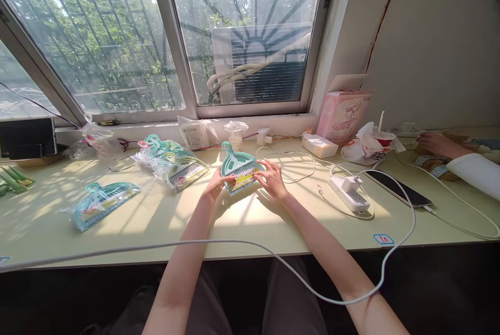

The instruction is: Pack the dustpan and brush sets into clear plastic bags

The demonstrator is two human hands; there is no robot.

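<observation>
Centrally, both hands [244,181] grip dustpan set [239,171]; desk [250,225] edge near.

On the desk [164,220] a white power strip [349,194] lies right of centre, a dark phone [398,188] beyond it, a pink box [344,113] far right, bagged dustpan sets [102,203] left.

Both forearms are bare, with no sleeves, rings or watch showing. Dark trousers [281,298] cover the lap.
</observation>
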